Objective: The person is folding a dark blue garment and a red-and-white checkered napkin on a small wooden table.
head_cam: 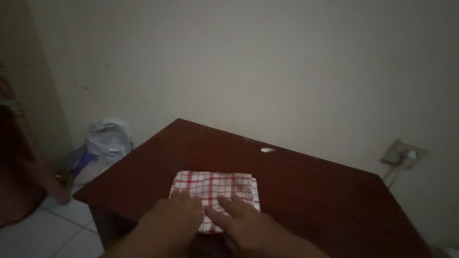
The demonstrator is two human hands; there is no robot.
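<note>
both hands, left [176,216] and right [245,224], flat and open on the folded checked cloth [217,188]; near table [325,200] edge, uneven pressure could skew the fold.

A red-and-white checked cloth [215,191], folded into a flat, roughly rectangular stack, is laid on the dark reddish-brown wooden bench [311,191], close to its near edge. Its layered edges are seen at the right side, slightly offset from one another. The near part of the cloth is covered by the left hand [174,220] and the right hand [246,227], both pressed flat on it.
</note>
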